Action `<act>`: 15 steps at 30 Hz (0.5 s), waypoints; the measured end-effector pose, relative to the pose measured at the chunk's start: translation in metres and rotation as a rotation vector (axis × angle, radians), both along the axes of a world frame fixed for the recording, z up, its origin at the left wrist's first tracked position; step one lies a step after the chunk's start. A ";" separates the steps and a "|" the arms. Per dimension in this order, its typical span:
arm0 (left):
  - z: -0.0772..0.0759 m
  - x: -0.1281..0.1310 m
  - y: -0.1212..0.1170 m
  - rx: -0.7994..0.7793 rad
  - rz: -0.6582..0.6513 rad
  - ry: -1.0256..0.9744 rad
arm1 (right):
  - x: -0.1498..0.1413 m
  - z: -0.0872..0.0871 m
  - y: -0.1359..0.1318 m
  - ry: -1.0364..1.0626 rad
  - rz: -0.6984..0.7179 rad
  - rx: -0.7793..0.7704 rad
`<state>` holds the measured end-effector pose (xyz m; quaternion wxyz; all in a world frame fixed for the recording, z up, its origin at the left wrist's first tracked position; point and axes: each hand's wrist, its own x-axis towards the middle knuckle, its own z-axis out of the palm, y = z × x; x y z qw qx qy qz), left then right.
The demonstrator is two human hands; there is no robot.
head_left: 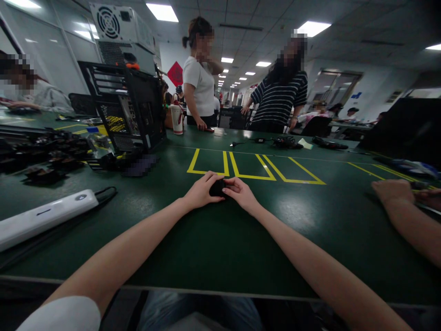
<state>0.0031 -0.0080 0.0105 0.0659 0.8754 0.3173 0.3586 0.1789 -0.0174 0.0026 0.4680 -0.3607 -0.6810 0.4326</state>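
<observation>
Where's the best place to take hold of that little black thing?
Probably by opposite sides, coming from left and right: the black object looks small enough that the left hand spans it between thumb and fingers, while the right hand meets its right side. The hands hide its full shape.

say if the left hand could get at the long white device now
Probably yes: the long white device lies on the green tabletop, with nothing tall between it and the left hand. That hand is around a small black object, so it may have to let go first.
</observation>
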 end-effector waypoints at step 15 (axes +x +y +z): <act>0.002 -0.001 -0.001 0.042 -0.012 0.067 | -0.001 0.001 -0.001 -0.027 -0.024 0.029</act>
